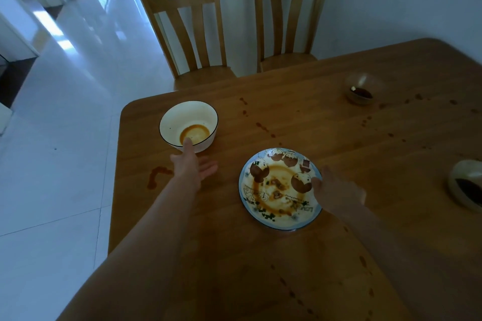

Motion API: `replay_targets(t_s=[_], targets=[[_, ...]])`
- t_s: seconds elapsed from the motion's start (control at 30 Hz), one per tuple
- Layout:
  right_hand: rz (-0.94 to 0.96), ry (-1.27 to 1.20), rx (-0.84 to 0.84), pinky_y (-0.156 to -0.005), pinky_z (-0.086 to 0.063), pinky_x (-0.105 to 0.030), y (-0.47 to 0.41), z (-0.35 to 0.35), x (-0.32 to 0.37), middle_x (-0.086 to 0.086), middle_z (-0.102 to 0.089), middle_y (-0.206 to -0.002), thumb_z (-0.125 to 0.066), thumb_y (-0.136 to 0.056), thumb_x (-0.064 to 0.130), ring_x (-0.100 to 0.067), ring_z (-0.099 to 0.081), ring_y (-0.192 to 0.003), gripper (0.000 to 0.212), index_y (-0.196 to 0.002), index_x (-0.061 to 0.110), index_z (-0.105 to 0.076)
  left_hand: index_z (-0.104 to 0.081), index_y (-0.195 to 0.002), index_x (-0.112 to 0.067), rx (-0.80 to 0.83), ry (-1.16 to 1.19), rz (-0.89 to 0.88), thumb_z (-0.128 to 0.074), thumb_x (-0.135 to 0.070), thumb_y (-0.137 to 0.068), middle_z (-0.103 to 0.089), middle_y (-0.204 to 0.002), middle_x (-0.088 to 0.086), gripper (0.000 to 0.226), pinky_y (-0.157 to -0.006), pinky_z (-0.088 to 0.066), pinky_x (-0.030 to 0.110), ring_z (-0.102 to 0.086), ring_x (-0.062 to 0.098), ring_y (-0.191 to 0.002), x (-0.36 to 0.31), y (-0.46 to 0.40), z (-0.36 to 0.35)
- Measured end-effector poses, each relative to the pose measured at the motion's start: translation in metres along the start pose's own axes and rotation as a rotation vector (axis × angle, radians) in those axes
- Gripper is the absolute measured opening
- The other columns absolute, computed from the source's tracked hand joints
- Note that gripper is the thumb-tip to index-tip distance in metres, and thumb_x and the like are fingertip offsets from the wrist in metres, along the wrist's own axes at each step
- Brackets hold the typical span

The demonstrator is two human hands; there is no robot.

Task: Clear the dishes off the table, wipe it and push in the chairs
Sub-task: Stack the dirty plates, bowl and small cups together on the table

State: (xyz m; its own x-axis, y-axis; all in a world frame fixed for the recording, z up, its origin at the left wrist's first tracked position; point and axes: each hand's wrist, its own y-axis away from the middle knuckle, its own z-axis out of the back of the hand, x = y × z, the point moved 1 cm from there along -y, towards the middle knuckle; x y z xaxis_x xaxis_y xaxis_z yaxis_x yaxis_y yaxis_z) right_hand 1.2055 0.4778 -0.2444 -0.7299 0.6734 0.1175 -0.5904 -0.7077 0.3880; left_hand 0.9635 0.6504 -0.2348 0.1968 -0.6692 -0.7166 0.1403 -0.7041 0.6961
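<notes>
- A reddish-brown smear of sauce [156, 176] lies on the near left part of the brown wooden table [326, 122], close to its left edge.
- The white round ceramic bowl with a thin dark rim [188, 125] stands near the table's left corner, upright, with an orange-brown ring of sauce in its bottom.
- The left hand [191, 168] reaches to the near side of that bowl: its thumb lies over the rim, pointing into the bowl, while the other fingers are straight and spread out low toward the right, under or beside the bowl's base. Whether they touch the bowl cannot be told.
- Two light wooden chairs with slatted backs [193, 34] stand at the far side of the table, pulled out a little, their seats just meeting the table edge.
- A line of dark drops [260, 126] runs across the wood between bowl and plate.
- The round white plate with a blue rim and cartoon figures [280, 190], smeared with brown sauce and scraps, sits near the middle of the table.
- The right hand [339, 194] rests at the plate's right rim, thumb laid on the plate's upper face; its other fingers are hidden, so the grip cannot be told.
- A small clear glass dish with dark sauce [361, 91] stands farther back to the right.
- A pale round dish holding something dark [467, 187] sits at the right edge of view, partly cut off.
</notes>
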Motion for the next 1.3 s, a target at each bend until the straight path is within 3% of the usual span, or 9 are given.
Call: replay_targets(t_s=[0.17,0.37,0.47,0.57,0.77,0.93,1.07,1.2,1.3], targets=[[0.000,-0.020,-0.074,-0.073,-0.038,-0.036,-0.004,0.000,0.005,-0.013,-0.051,-0.121,-0.033,-0.102,0.033,-0.033,-0.056,-0.108,0.029,-0.125,0.017,-0.042,-0.023,-0.146,-0.027,0.033,-0.067,0.025,-0.048,-0.028,-0.101,-0.064,-0.106,0.020,0.051,-0.066,-0.060,0.047,-0.070,0.034,-0.083,-0.022,-0.019,0.004],[-0.004,-0.158,-0.054,-0.075,-0.040,-0.040,-0.012,-0.014,-0.004,-0.007,-0.049,-0.108,-0.026,-0.099,0.038,-0.030,-0.054,-0.106,0.031,-0.114,0.018,-0.046,-0.033,-0.143,-0.017,0.017,-0.140,-0.001,-0.047,0.002,-0.095,-0.055,-0.127,0.021,0.054,-0.049,-0.060,0.037,-0.069,0.032,-0.086,-0.027,-0.032,0.012],[-0.028,-0.294,-0.049,-0.080,-0.044,-0.044,-0.013,-0.017,-0.011,-0.008,-0.052,-0.105,-0.019,-0.099,0.041,-0.029,-0.054,-0.098,0.042,-0.107,0.014,-0.051,-0.036,-0.143,-0.016,0.086,-0.175,-0.061,-0.045,0.002,-0.095,-0.055,-0.126,0.021,0.052,-0.052,-0.060,0.035,-0.069,0.033,-0.087,-0.015,-0.013,0.008],[-0.059,-0.445,-0.090,-0.081,-0.046,-0.044,-0.007,-0.013,-0.020,-0.010,-0.054,-0.093,-0.020,-0.100,0.041,-0.030,-0.056,-0.090,0.041,-0.094,0.013,-0.050,-0.039,-0.139,-0.013,0.191,-0.207,-0.113,-0.042,-0.002,-0.096,-0.062,-0.110,0.025,0.044,-0.049,-0.058,0.032,-0.070,0.034,-0.076,-0.001,0.016,-0.002],[-0.108,-0.557,-0.104,-0.078,-0.044,-0.041,0.004,-0.007,-0.043,-0.010,-0.057,-0.088,-0.024,-0.102,0.042,-0.029,-0.056,-0.087,0.044,-0.094,0.009,-0.053,-0.042,-0.135,-0.011,0.330,-0.426,-0.200,-0.041,-0.003,-0.097,-0.068,-0.089,0.025,0.039,-0.055,-0.058,0.035,-0.070,0.033,-0.068,0.027,0.064,-0.011],[-0.054,-0.673,-0.044,-0.078,-0.043,-0.039,0.007,-0.001,-0.047,-0.016,-0.059,-0.097,-0.030,-0.104,0.036,-0.028,-0.057,-0.088,0.039,-0.103,0.004,-0.054,-0.040,-0.140,-0.011,0.355,-0.608,-0.198,-0.040,-0.005,-0.099,-0.071,-0.082,0.024,0.041,-0.052,-0.058,0.034,-0.072,0.031,-0.066,0.050,0.092,-0.016],[-0.010,-0.761,0.122,-0.093,-0.049,-0.049,0.005,0.000,-0.040,-0.018,-0.061,-0.109,-0.034,-0.103,0.034,-0.034,-0.060,-0.100,0.038,-0.121,0.006,-0.052,-0.040,-0.141,-0.009,0.346,-0.652,-0.187,-0.040,-0.006,-0.100,-0.071,-0.082,0.022,0.041,-0.053,-0.059,0.033,-0.071,0.028,-0.064,0.067,0.105,-0.015],[-0.011,-0.807,0.323,-0.061,-0.047,-0.026,0.007,-0.003,-0.027,-0.013,-0.059,-0.104,-0.038,-0.103,0.028,-0.023,-0.057,-0.086,0.040,-0.139,0.013,-0.042,-0.038,-0.143,-0.012,0.297,-0.640,-0.163,-0.041,-0.008,-0.099,-0.072,-0.084,0.020,0.044,-0.052,-0.058,0.032,-0.072,0.026,-0.064,0.076,0.105,-0.012],[-0.086,-0.892,0.392,-0.043,-0.044,-0.022,0.007,-0.014,-0.021,-0.019,-0.055,-0.128,-0.038,-0.103,0.019,-0.028,-0.055,-0.096,0.038,-0.141,0.013,-0.041,-0.038,-0.144,-0.018,0.223,-0.701,-0.188,-0.043,-0.018,-0.100,-0.069,-0.096,0.014,0.044,-0.047,-0.055,0.030,-0.068,0.023,-0.067,0.081,0.101,-0.008]])
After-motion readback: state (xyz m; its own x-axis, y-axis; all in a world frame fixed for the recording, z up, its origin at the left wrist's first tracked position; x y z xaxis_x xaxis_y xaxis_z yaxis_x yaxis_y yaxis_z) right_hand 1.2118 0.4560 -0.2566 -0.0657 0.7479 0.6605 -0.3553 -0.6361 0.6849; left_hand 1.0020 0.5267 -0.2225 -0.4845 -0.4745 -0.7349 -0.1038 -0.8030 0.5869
